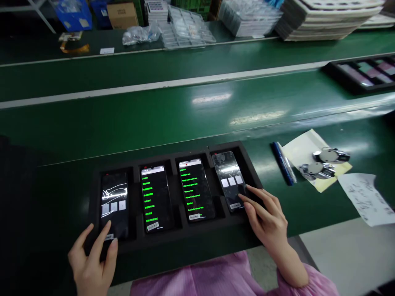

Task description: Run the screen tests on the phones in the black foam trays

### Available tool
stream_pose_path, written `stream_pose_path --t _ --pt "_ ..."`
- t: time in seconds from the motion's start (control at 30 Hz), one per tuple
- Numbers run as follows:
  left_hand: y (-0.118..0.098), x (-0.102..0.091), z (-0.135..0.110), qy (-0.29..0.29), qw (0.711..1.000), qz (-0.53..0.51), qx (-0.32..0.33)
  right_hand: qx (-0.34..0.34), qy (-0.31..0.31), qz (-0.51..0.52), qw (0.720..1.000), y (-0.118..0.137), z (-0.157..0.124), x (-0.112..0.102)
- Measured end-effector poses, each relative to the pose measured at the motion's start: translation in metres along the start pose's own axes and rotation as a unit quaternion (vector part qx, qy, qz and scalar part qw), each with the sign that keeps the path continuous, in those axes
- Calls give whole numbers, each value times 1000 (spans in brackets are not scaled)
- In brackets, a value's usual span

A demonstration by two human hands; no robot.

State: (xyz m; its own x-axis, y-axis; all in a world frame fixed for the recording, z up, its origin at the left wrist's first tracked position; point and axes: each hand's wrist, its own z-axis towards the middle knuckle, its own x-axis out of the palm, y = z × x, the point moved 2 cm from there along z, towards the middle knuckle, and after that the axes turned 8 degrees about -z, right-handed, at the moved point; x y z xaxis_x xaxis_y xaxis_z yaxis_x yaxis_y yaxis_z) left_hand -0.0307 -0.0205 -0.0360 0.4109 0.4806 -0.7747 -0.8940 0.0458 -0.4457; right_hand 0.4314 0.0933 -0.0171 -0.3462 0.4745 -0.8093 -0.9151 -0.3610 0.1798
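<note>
Leftmost phone (pixel 114 201), rightmost phone (pixel 230 179) (both lit)

Dim scene, overhead glare streaks on green belt (pixel 212 98), dark left edge, bowed edges

On the third phone (pixel 196 190) from the left, a list in green letters is shown. "Vibrator test", "Speaker" and "Proximity sensor test" can be made out, and the other lines are blurred. The green lines on the second phone (pixel 156 197) cannot be read. The white labels on the leftmost phone (pixel 114 203) and rightmost phone (pixel 230 179) are too small to read, and the handwriting on the paper (pixel 365 197) is illegible.
</note>
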Motion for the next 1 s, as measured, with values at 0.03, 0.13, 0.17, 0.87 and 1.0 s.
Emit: stream_pose_path --t 0.03,0.13,0.17,0.87,1.0 --pt "0 0 0 0 1000 0 4 2 4 -2 1000 0 1 0" --pt "1 1 1 -5 1000 1 0 12 20 -9 1000 -3 10 -1" --pt "0 1 2 -7 1000 1 -5 15 28 -13 999 -4 15 -1" --pt "-15 -13 38 67 996 46 -45 -137 77 67 985 84 45 21" --pt "-21 -16 46 61 993 89 -47 -140 86 53 985 85 39 21"
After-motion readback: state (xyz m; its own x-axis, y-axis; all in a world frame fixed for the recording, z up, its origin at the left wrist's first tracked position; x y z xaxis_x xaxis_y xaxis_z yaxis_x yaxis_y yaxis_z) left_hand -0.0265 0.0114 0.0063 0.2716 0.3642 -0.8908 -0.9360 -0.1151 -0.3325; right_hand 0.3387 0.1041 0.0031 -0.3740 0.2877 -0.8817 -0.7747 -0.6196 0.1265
